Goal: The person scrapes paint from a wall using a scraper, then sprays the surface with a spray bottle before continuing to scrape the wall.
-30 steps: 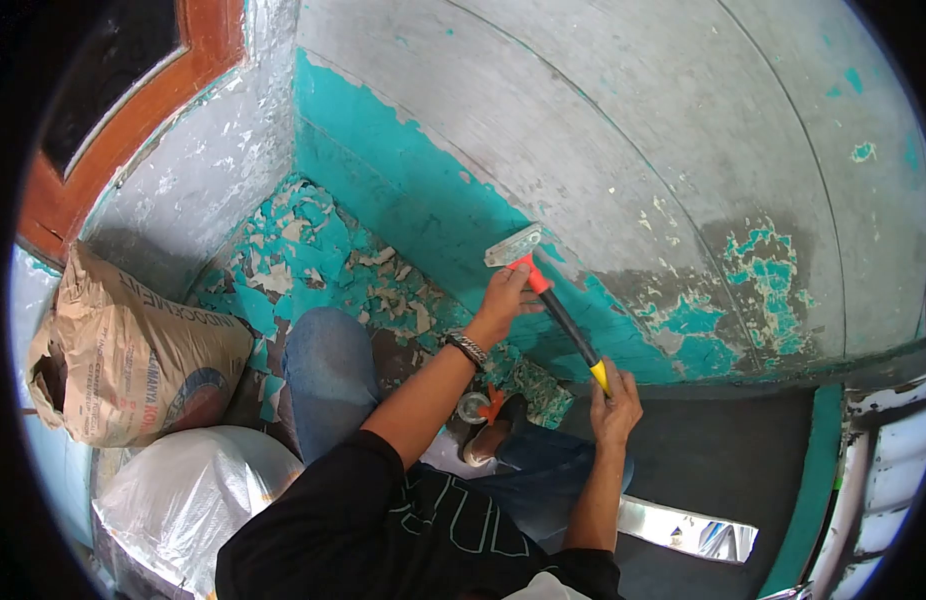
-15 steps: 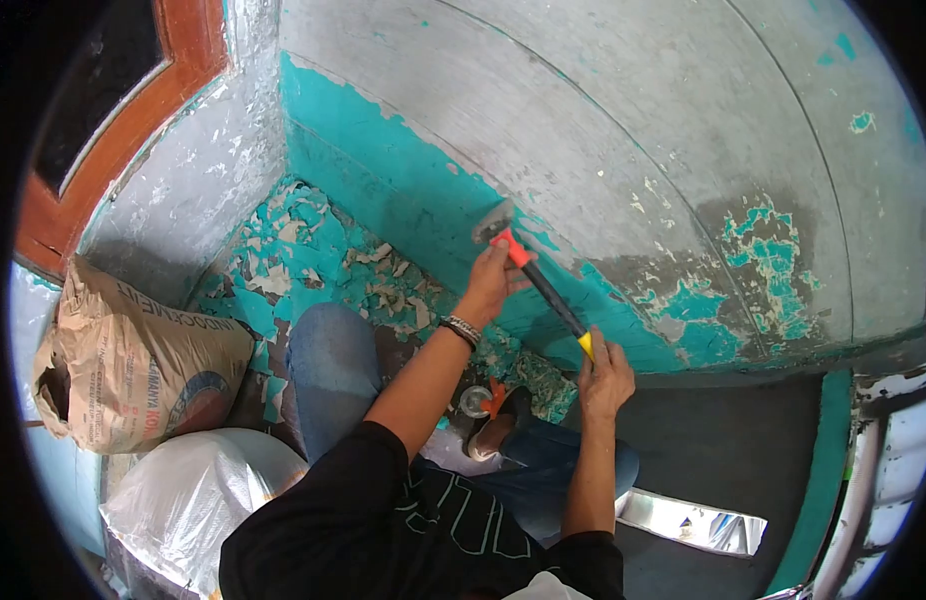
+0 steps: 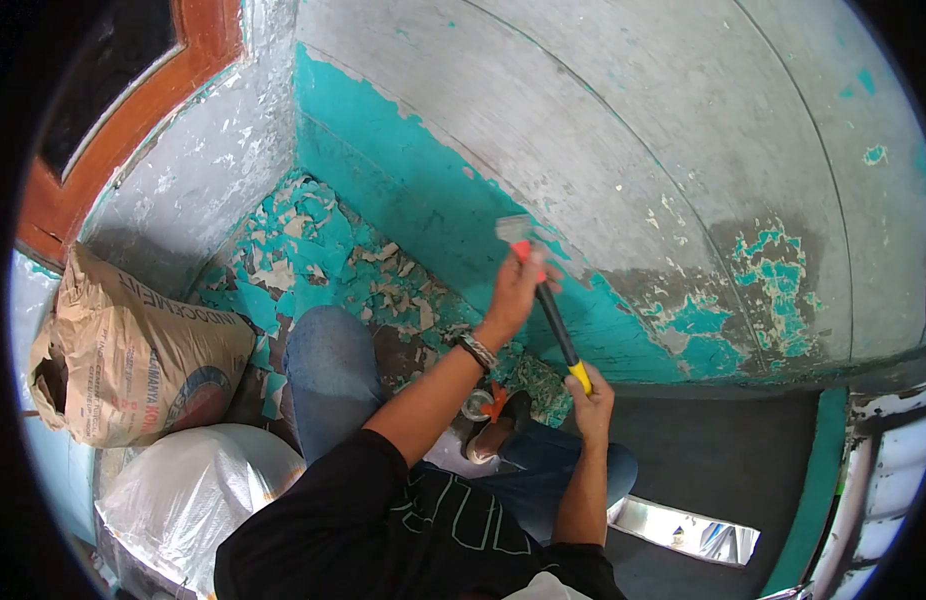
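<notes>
A long-handled paint scraper has a broad flat blade, an orange-red neck, a black shaft and a yellow end. My left hand is wrapped around it just below the neck. Around the yellow end my right hand is closed. The blade overlaps the upper edge of the turquoise paint on the wall, and looks slightly blurred. Above that edge the wall is bare grey, with a few turquoise patches to the right.
Peeled paint flakes cover the floor along the wall and corner. At left stand a torn brown paper cement sack and a white plastic sack. A clear round container lies near my foot. A brown wooden frame is at upper left.
Both hands still grip the scraper. Its blade has shifted slightly right and down in view, the handle now stands steeper, and the whole view has shifted a little.
</notes>
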{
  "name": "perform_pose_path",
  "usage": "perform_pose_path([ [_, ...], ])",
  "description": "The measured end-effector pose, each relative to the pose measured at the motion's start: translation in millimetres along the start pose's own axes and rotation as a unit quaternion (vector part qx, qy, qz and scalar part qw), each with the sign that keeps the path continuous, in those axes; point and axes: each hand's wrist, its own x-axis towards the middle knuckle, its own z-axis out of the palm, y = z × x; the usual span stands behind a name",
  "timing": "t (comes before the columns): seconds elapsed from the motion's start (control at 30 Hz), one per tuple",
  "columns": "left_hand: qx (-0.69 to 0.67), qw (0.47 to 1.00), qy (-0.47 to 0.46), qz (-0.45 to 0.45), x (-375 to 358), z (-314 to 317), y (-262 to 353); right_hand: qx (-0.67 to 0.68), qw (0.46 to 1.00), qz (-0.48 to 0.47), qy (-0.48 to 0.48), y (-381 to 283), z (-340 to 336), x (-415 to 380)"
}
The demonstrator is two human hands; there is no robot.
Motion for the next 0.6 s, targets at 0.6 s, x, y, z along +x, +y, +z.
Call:
perform_pose_path([
  [0.6,-0.003,0.995,-0.097,0.017,-7.2,13.8,2.4,0.079,0.996,-0.003,0.048,10.6,-13.3,-6.1],
])
